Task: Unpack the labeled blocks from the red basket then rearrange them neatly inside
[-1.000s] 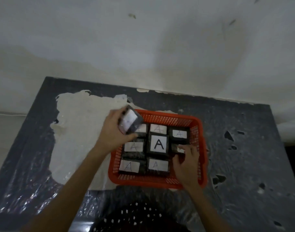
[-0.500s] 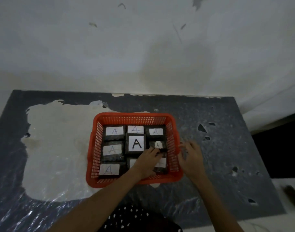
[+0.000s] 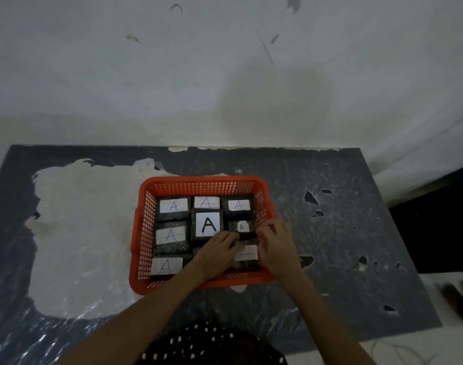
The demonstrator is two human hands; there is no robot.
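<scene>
Down in the red basket (image 3: 146,233), both hands met at the 4 o'clock corner, the left hand (image 3: 216,251) and right hand (image 3: 277,248) curled around one labeled block (image 3: 247,253) lying lengthwise between them, though how tightly I could not tell.

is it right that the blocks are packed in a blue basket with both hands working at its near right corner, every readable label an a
Not quite: the basket is red, not blue, as the head view shows. The rest holds: the left hand and right hand work at its near right corner, and every readable label on the blocks is an A.
</scene>
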